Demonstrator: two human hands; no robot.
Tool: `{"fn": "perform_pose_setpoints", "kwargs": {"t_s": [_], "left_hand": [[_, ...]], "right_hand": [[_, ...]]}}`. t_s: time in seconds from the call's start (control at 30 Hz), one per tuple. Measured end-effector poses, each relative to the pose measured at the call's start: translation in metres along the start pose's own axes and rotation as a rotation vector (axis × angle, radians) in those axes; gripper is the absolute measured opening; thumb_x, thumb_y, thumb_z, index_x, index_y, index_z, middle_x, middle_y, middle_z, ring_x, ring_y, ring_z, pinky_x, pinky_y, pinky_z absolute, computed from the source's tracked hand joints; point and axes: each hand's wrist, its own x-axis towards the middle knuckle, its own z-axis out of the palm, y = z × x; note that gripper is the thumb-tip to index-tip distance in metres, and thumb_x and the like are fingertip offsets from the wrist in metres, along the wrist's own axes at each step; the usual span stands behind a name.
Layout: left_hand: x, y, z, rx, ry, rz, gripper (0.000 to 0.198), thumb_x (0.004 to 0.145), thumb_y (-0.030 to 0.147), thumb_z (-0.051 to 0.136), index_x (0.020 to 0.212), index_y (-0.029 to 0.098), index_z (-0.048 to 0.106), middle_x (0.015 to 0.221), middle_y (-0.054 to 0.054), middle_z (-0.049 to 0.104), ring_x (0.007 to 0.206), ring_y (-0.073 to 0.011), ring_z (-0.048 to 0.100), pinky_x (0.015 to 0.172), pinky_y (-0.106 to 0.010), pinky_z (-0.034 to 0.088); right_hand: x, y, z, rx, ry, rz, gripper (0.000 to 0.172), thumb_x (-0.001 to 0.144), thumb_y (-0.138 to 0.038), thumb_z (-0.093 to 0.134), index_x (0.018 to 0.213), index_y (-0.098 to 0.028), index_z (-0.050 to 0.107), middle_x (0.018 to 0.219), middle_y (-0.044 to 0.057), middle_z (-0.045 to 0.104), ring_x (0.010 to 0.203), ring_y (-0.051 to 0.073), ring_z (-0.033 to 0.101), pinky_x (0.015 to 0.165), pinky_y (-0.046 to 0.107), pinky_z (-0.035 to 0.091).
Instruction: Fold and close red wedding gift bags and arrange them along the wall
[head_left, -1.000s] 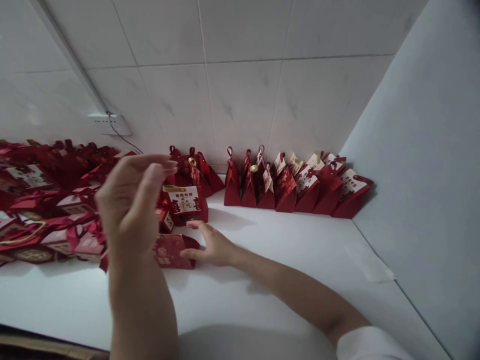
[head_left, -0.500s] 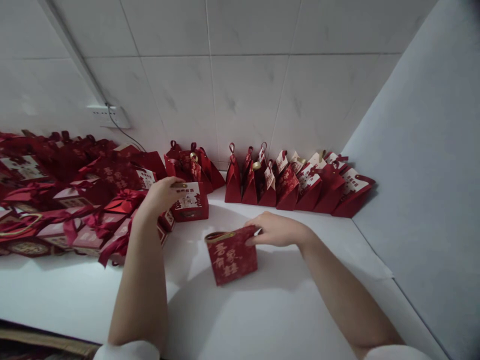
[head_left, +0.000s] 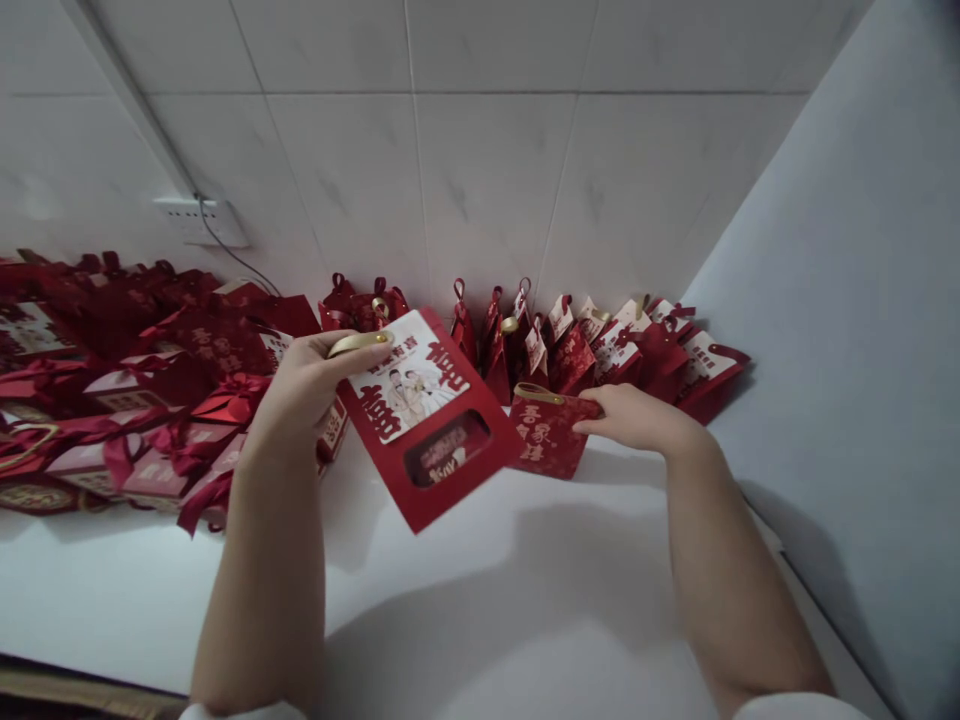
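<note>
Pinched at its top edge by my left hand, a red gift box with a white printed panel, a gold strap and a cut-out window hangs tilted above the table. Through the window I see something wrapped inside. My right hand grips the right upper corner of a dark red patterned gift box with light lettering and a gold strap. That one is farther back, close to the row of boxes, partly behind the first. Whether its base touches the table I cannot tell.
Along the tiled wall stands a row of red triangular gift boxes with loop ribbons. Many ribbon-tied red and pink boxes crowd the left of the white table. A cable runs from a wall socket. A pale panel bounds the right side.
My left hand has lifted the box with the white panel off the table and brought it nearer. My right hand has carried the dark red box back and to the right, toward the row.
</note>
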Motion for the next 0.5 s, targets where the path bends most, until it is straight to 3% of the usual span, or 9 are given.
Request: {"fn": "perform_pose_setpoints", "kwargs": {"t_s": [0.07,0.13,0.2,0.23,0.3,0.43,0.5], "left_hand": [[-0.007,0.003,0.014,-0.049,-0.081,-0.027,0.027,0.06,0.032,0.086,0.078,0.016,0.074,0.071,-0.007,0.074,0.055,-0.0202,0.068,0.052,-0.029,0.059],[-0.01,0.003,0.024,-0.054,-0.148,-0.024,0.024,0.06,0.031,0.086,0.073,0.016,0.074,0.068,-0.008,0.073,0.051,-0.0198,0.067,0.047,-0.028,0.057],[-0.012,0.001,0.03,-0.046,-0.196,-0.012,0.023,0.06,0.03,0.087,0.073,0.017,0.075,0.068,-0.008,0.073,0.051,-0.0197,0.067,0.047,-0.028,0.057],[-0.012,-0.001,0.032,-0.043,-0.213,-0.003,0.023,0.059,0.03,0.088,0.074,0.017,0.075,0.069,-0.008,0.074,0.052,-0.0198,0.068,0.048,-0.028,0.058],[-0.012,-0.004,0.036,-0.04,-0.23,0.023,0.025,0.059,0.029,0.089,0.076,0.016,0.076,0.07,-0.007,0.074,0.056,-0.0202,0.07,0.053,-0.028,0.059],[-0.008,-0.014,0.05,-0.12,-0.115,0.149,0.033,0.058,0.032,0.089,0.083,0.016,0.074,0.077,-0.006,0.075,0.066,-0.0222,0.073,0.06,-0.03,0.061],[-0.004,-0.023,0.063,-0.256,-0.001,0.22,0.04,0.07,0.043,0.08,0.099,0.018,0.071,0.095,-0.007,0.076,0.084,-0.0252,0.074,0.072,-0.034,0.063]], "right_hand": [[-0.003,-0.001,-0.001,0.004,0.087,0.01,0.029,0.085,-0.041,0.064,0.102,-0.018,0.067,0.103,0.013,0.073,0.088,0.027,0.068,0.074,0.034,0.049],[-0.009,-0.01,-0.003,0.067,0.276,-0.021,0.034,0.087,-0.047,0.062,0.106,-0.019,0.066,0.105,0.012,0.072,0.091,0.027,0.068,0.078,0.036,0.05],[-0.018,-0.025,-0.005,0.223,0.497,-0.104,0.035,0.091,-0.053,0.057,0.101,-0.02,0.066,0.102,0.009,0.072,0.091,0.025,0.067,0.082,0.037,0.051],[-0.022,-0.033,-0.005,0.34,0.547,-0.163,0.038,0.092,-0.056,0.053,0.098,-0.021,0.066,0.1,0.008,0.071,0.091,0.024,0.067,0.083,0.037,0.052],[-0.03,-0.05,-0.002,0.599,0.451,-0.295,0.043,0.092,-0.062,0.052,0.101,-0.021,0.063,0.104,0.007,0.071,0.096,0.022,0.067,0.083,0.035,0.054],[-0.034,-0.07,0.009,0.947,0.033,-0.432,0.059,0.083,-0.069,0.059,0.122,-0.025,0.053,0.121,0.008,0.067,0.107,0.024,0.067,0.085,0.034,0.057],[-0.033,-0.074,0.012,1.063,0.019,-0.514,0.076,0.079,-0.074,0.059,0.138,-0.03,0.043,0.134,0.008,0.06,0.112,0.025,0.066,0.084,0.035,0.059]]}}
